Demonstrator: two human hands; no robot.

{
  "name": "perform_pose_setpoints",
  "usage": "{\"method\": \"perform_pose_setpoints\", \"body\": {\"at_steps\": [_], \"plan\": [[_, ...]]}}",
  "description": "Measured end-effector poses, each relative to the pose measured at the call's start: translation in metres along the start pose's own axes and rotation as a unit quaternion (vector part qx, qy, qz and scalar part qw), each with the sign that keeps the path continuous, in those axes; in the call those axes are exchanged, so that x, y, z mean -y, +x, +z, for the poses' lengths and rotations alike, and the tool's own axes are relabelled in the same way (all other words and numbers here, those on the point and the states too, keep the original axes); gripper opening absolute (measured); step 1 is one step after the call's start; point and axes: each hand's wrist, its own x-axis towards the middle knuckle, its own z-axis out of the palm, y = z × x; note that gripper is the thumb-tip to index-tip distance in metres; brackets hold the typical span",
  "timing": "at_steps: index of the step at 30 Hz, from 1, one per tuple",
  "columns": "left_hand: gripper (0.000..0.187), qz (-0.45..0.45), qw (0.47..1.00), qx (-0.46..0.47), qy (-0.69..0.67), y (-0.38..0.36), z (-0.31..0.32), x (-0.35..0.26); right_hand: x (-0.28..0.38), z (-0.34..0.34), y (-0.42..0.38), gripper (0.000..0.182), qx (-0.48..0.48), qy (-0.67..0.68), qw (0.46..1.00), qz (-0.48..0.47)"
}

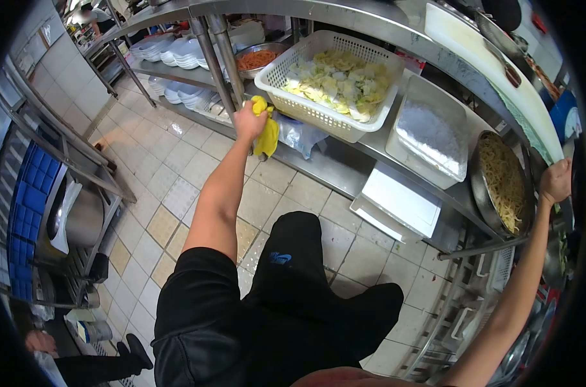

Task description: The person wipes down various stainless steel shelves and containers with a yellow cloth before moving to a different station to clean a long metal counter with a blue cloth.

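My left hand (249, 120) is closed on a yellow cloth (266, 132), which hangs beside a metal table leg, left of a white basket (286, 100) of chopped cabbage. Far to the right, my right hand (556, 180) is closed at the end of a long white cutting board (531, 106) on the steel counter; its fingertips are partly hidden. Near it, on the shelf below, sits a metal bowl of noodles (499, 174).
A clear-covered tub (431, 132) and a bowl of shredded carrot (255, 60) share the shelf with stacked white dishes (183, 51). Below is a white box (399, 200). Left stands a rack with a large pot (83, 209). Another person's legs (99, 367) show bottom left.
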Motion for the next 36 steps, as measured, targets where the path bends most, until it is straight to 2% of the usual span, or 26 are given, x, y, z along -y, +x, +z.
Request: {"method": "perform_pose_setpoints", "body": {"at_steps": [4, 7, 9, 11, 13, 15, 18, 21, 24, 28, 30, 32, 34, 36], "plan": [[0.041, -0.115, 0.965, -0.024, -0.234, -0.004, -0.009, 0.032, 0.008, -0.005, 0.002, 0.033, -0.021, 0.021, 1.000, -0.001], [0.040, -0.051, 0.975, -0.170, -0.137, 0.019, -0.013, 0.047, 0.003, -0.004, -0.001, 0.033, -0.011, 0.009, 1.000, -0.002], [0.041, -0.007, 0.961, -0.234, -0.151, 0.047, -0.026, 0.045, -0.013, 0.005, -0.002, 0.033, -0.001, -0.008, 1.000, -0.013], [0.047, 0.062, 0.940, -0.287, -0.176, 0.079, -0.044, 0.031, -0.024, 0.010, -0.006, 0.033, 0.001, -0.025, 0.999, -0.026], [0.057, 0.054, 0.913, -0.335, -0.226, 0.103, -0.065, -0.005, -0.039, 0.014, -0.009, 0.032, 0.004, -0.045, 0.998, -0.039], [0.072, 0.069, 0.908, -0.369, -0.183, 0.123, -0.071, -0.030, -0.056, 0.018, -0.011, 0.031, 0.006, -0.070, 0.996, -0.058], [0.090, 0.092, 0.915, -0.352, -0.177, 0.128, -0.050, -0.047, -0.079, 0.028, -0.014, 0.030, 0.012, -0.115, 0.990, -0.084], [0.082, 0.156, 0.918, -0.339, -0.135, 0.113, -0.024, -0.026, -0.101, 0.030, -0.010, 0.029, 0.027, -0.174, 0.978, -0.113], [0.074, 0.116, 0.920, -0.309, -0.214, 0.098, 0.005, 0.003, -0.121, 0.031, -0.002, 0.028, 0.048, -0.254, 0.956, -0.141], [0.067, 0.133, 0.908, -0.334, -0.215, 0.084, 0.046, 0.036, -0.140, 0.026, 0.009, 0.027, 0.100, -0.393, 0.898, -0.170], [0.065, 0.123, 0.902, -0.337, -0.240, 0.083, 0.057, 0.046, -0.118, 0.017, 0.014, 0.031, 0.108, -0.399, 0.898, -0.154], [0.063, 0.114, 0.897, -0.340, -0.256, 0.082, 0.063, 0.049, -0.114, 0.008, 0.019, 0.032, 0.075, -0.362, 0.914, -0.169], [0.061, 0.105, 0.894, -0.347, -0.263, 0.079, 0.063, 0.049, -0.170, 0.035, 0.025, 0.032, -0.037, -0.214, 0.954, -0.208], [0.060, 0.061, 0.892, -0.324, -0.309, 0.076, 0.072, 0.059, -0.175, 0.040, 0.027, 0.034, -0.071, -0.139, 0.966, -0.209]]}}
